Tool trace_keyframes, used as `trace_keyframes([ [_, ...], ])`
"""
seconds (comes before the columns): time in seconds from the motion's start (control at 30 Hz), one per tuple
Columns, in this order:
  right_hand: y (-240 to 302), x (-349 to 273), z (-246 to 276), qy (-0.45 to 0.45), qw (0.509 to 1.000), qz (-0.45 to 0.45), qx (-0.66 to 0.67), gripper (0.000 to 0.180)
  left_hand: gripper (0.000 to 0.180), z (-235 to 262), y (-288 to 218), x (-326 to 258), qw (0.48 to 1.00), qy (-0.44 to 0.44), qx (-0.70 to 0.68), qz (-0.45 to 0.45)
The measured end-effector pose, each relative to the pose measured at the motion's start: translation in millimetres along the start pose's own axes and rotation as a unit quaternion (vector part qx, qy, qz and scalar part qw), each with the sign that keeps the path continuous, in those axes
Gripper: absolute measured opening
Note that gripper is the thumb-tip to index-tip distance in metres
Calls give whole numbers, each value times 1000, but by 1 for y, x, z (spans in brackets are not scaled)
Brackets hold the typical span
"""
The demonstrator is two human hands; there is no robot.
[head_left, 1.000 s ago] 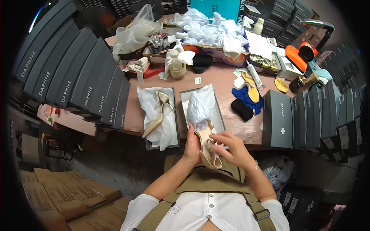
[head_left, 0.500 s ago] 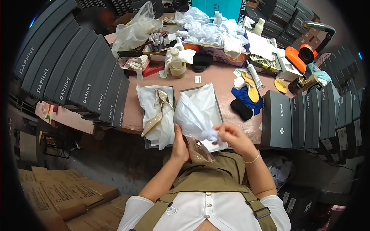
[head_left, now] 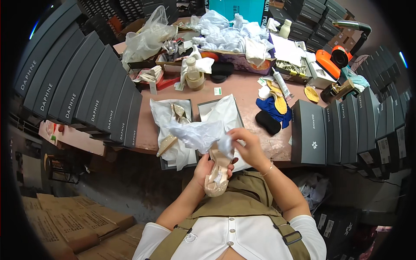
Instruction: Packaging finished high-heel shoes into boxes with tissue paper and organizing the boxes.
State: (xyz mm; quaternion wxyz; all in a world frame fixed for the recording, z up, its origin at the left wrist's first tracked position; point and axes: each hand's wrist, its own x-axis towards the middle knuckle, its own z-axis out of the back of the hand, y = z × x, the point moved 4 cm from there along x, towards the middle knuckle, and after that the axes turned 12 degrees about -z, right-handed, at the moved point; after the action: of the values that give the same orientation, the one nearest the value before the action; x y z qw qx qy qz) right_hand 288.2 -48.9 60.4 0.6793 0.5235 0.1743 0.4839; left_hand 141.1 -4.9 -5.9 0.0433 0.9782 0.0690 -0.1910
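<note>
My left hand (head_left: 203, 171) is wrapped round a gold glittery shoe (head_left: 216, 184) from beneath, its toe toward me and its insole facing up. A wad of white stuffing shows inside the toe. My right hand (head_left: 250, 148) pinches white tissue paper (head_left: 197, 135) at the shoe's heel end, and the sheet spreads leftward, blurred in places. Behind the paper, another gold shoe (head_left: 168, 143) lies on tissue in an open grey shoebox (head_left: 190, 113). Beside it is a second grey box part (head_left: 239, 119), also lined with white tissue.
Stacked dark shoeboxes flank me at the left (head_left: 93, 102) and right (head_left: 313, 134). On the pink table (head_left: 260, 145) lie a black pad (head_left: 268, 122), a blue cloth (head_left: 281, 113) and a tube (head_left: 281, 82). A bottle (head_left: 192, 69) and a carton of crumpled tissue (head_left: 234, 37) stand farther back.
The held shoe has turned so its insole and toe now show clearly. The tissue around its heel end has opened out and swung left. My view has shifted slightly.
</note>
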Motion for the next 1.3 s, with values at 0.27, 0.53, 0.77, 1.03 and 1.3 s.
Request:
trace_keyframes([
  [0.27,-48,81,-9,-107,951,66,-284,9,83,9,17,-17,995,78,39,49],
  [0.53,-91,35,-54,137,913,-28,-383,18,80,-10,-16,-25,965,9,186,-183],
  [0.77,39,-15,-43,197,980,13,-37,36,80,-31,-13,-13,930,-11,194,-312],
  [1.03,19,31,-95,218,968,-52,-109,49,71,-29,-19,-15,888,-27,266,-374],
  [1.3,29,-24,-107,196,969,-17,-150,53,54,-3,-76,-4,890,-55,305,-334],
])
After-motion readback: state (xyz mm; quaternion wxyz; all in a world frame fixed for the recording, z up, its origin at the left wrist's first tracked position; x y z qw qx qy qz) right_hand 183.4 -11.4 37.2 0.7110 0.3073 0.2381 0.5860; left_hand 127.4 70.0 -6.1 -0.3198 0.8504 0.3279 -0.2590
